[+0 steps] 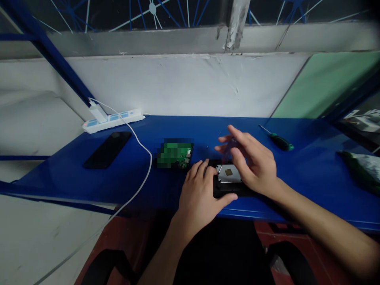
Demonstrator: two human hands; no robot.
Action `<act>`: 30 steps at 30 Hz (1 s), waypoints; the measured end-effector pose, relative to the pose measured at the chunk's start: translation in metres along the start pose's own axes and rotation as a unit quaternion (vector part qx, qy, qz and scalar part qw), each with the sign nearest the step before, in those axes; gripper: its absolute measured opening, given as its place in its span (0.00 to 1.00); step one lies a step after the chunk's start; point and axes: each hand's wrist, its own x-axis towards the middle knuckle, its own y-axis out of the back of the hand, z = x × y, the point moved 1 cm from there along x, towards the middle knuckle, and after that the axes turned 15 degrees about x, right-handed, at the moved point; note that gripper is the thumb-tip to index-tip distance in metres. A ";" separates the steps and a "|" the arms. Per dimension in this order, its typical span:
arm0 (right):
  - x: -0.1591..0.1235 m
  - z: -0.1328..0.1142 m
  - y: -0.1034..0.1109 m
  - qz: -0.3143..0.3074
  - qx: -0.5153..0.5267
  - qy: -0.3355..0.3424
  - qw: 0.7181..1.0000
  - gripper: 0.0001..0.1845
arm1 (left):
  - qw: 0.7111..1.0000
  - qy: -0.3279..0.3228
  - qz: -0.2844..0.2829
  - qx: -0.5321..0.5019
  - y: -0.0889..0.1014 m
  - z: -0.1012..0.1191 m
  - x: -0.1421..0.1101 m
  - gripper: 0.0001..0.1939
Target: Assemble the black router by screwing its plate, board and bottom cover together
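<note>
Right now, your left hand lies over the left end of a flat black rectangular casing, its four fingers bent and lying close together, its thumb spread out along the near side; how firmly it presses, you cannot tell from this view. Your right hand pinches the translucent purplish handle of a slim screwdriver between thumb and fingers, the other fingertips fanned slightly apart. The shaft slants down to the left end of a silver metal plate with a small brownish square patch, set in the casing. That casing sits at the near edge of the blue desk, right of its middle.

Just beyond your left fingers is a green circuit board, partly pixelated. A black phone lies toward the desk's far left corner, near a white power strip at the back edge. Toward the far right corner rests a second screwdriver with a green-and-black handle.
</note>
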 end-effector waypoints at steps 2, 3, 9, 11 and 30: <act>0.001 0.001 0.000 0.017 -0.026 0.016 0.999 0.31 | 1.000 -0.002 0.003 -0.001 0.001 0.000 0.000 0.29; 0.002 0.001 0.000 0.024 -0.039 0.026 0.999 0.30 | 1.000 -0.003 0.004 -0.002 0.001 0.000 0.000 0.29; 0.002 0.004 0.002 0.014 -0.063 0.048 0.997 0.22 | 1.000 -0.001 0.010 -0.009 0.000 0.000 -0.001 0.30; 0.001 0.003 0.002 0.007 -0.050 0.031 0.998 0.22 | 1.000 -0.003 0.013 -0.009 0.000 0.000 -0.001 0.29; 0.000 0.004 0.002 0.010 -0.022 0.027 0.999 0.26 | 1.000 0.004 0.011 -0.013 0.000 0.001 -0.001 0.33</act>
